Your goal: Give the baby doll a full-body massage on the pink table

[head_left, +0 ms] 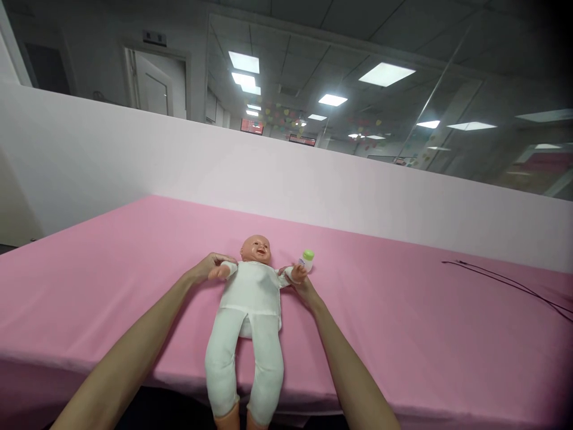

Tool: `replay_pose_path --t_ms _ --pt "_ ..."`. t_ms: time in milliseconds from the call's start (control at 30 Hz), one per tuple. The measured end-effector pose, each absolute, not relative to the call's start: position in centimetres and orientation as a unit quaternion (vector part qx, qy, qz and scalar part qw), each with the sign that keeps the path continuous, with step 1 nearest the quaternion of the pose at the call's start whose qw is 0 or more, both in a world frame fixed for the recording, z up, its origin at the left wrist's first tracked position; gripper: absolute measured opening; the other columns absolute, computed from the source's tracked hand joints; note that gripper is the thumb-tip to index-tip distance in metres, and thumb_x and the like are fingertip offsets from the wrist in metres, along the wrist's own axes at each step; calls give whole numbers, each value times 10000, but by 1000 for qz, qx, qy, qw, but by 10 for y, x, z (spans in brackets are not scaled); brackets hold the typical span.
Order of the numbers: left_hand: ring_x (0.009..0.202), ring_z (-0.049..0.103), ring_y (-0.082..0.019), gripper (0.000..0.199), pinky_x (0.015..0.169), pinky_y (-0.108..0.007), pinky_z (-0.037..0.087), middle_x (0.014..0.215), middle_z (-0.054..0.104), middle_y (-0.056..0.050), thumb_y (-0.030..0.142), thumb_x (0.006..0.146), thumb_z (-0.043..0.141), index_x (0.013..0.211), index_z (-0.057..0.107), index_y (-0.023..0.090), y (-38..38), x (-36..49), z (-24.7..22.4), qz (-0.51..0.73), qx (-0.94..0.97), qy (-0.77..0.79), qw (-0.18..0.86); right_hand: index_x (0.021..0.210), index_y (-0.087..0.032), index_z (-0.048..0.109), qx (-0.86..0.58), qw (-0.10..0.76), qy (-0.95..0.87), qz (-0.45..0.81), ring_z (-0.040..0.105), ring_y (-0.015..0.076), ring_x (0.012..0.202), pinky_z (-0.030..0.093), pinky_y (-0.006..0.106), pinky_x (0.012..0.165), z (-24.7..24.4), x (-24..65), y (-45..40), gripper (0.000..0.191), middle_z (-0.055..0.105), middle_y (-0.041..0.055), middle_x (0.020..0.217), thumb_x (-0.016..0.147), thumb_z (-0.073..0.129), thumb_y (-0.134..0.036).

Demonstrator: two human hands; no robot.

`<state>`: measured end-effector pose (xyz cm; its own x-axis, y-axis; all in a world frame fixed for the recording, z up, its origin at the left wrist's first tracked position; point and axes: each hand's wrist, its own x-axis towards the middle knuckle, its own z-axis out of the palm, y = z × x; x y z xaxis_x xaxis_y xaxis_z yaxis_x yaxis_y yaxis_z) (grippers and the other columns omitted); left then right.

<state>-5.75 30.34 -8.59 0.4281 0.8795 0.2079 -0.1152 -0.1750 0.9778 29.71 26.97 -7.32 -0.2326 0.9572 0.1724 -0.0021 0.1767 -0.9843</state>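
Observation:
A baby doll [251, 292] in a white cloth suit lies on its back, head toward the wall and its feet past the table's near edge. My left hand [207, 267] is at the doll's shoulder on the left, fingers curled in behind the small arm and partly hidden. On the other side, my right hand [305, 291] holds the doll around its upper arm and side; most of those fingers are hidden behind the doll's arm. Just beyond the doll's hand on that side stands a small bottle [308, 260] with a green cap, partly covered.
Pink cloth covers the table [380, 334], with folds along the front edge. A thin dark cable [505, 278] lies at the far right. Behind the table runs a low white wall [268, 173] topped by glass, and a door [154, 86] stands ajar at the back left.

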Motion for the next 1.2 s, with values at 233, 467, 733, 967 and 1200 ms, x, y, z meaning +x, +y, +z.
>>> replay_pose_path --t_ms 233,467,733,967,1200 --pt "591 535 -139 577 590 -271 398 689 631 -23 693 721 824 812 645 152 315 -36 -102 518 544 371 546 1030 -202 696 -471 484 -563 476 499 135 534 356 254 476 -88 285 288 744 645 11 714 674 754 -852" --pt "512 460 -132 627 522 -278 308 573 554 -14 783 711 742 648 561 186 328 -21 -102 482 540 464 511 962 -199 701 -525 446 -566 453 383 127 428 249 273 427 -82 276 296 683 512 -33 524 796 630 -858" --pt "671 599 -173 497 635 -285 429 804 701 -68 549 706 878 942 733 136 315 -43 -92 481 557 371 567 915 -205 715 -476 491 -533 498 598 161 605 420 260 520 -81 291 299 461 741 42 783 709 871 -586" --pt "1048 684 -305 183 879 -395 533 1141 720 -164 246 634 882 786 822 165 304 -74 -81 373 683 277 564 868 -210 821 -402 461 -589 528 692 280 1079 576 381 874 -68 307 284 243 733 108 1285 688 844 -371" --pt "1047 677 -281 121 874 -373 543 1144 719 -140 130 615 778 701 832 195 305 -73 -78 322 731 286 530 680 -183 781 -371 384 -620 575 694 329 1105 602 448 851 -76 315 276 143 703 143 1320 673 847 -310"
